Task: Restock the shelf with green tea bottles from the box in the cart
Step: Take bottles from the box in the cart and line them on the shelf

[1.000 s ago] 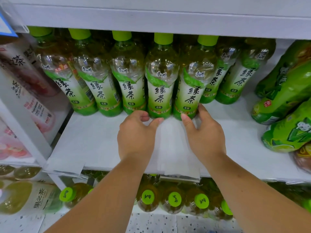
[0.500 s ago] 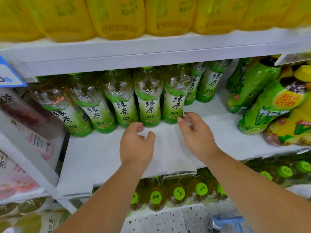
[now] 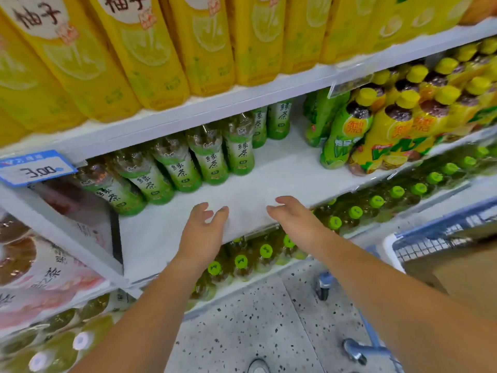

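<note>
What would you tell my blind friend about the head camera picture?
The left hand and right hand, both open and empty, hover over the bare front of a white shelf with green tea bottles at its back. Yellow bottles fill the shelf above; a blue cart holding a brown box stands at the right.

Green tea bottles [image 3: 212,160]: caps hidden behind the upper shelf [image 3: 188,114]; rear ones mostly covered by the front row.
Yellow bottles [image 3: 150,49]: tops cut off by the upper edge.
Lower bottles [image 3: 266,251]: only caps and shoulders show.
Box [image 3: 462,278]: blurred, cut off at the right, contents unseen.
Cart [image 3: 441,238]: runs out at the right edge.
Price tag [image 3: 37,168]: small print unreadable.
Hands: whether the left hand [image 3: 201,232] or the right hand [image 3: 294,219] touches the shelf [image 3: 274,179] cannot be told.
</note>
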`<state>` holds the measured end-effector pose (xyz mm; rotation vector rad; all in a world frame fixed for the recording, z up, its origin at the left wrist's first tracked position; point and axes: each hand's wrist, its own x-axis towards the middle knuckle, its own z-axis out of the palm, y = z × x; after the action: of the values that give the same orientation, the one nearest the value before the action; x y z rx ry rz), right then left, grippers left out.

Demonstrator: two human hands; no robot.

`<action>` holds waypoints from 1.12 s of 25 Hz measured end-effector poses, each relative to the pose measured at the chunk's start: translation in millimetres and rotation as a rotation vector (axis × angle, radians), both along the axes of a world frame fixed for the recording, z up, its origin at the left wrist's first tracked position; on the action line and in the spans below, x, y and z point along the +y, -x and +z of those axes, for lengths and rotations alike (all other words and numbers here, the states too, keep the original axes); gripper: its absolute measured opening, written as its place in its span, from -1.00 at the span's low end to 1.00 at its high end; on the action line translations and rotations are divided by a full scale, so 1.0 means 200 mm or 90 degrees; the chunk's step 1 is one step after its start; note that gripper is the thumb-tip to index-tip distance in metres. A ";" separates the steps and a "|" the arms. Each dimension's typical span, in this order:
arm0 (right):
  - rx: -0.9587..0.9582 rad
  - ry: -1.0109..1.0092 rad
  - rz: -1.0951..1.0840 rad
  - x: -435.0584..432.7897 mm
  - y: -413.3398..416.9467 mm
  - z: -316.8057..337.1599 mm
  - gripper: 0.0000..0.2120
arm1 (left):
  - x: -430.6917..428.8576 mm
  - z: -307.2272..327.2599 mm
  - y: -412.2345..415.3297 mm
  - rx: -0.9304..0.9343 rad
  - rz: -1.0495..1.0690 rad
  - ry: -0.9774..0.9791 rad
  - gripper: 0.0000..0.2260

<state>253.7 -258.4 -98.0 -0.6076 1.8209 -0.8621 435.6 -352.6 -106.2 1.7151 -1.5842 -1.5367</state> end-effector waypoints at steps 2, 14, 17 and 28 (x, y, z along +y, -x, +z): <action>0.010 -0.032 -0.005 0.18 -0.03 0.08 -0.55 | 0.11 0.09 -0.04 -0.003 -0.052 -0.044 -0.46; 0.098 -0.089 -0.179 1.27 0.22 0.60 -0.46 | 0.81 0.68 0.34 -0.001 -0.348 -0.024 -0.51; 0.097 -0.073 -0.251 1.52 0.30 0.68 -0.38 | 1.01 0.78 0.55 0.018 -0.402 -0.010 -0.60; 0.010 -0.108 -0.363 2.26 0.91 0.69 -0.42 | 1.63 0.84 1.51 0.003 -0.573 -0.049 -0.53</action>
<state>72.6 193.5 40.3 0.0255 2.0908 -1.0552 133.8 -25.9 61.7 1.0293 -2.5046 -1.9639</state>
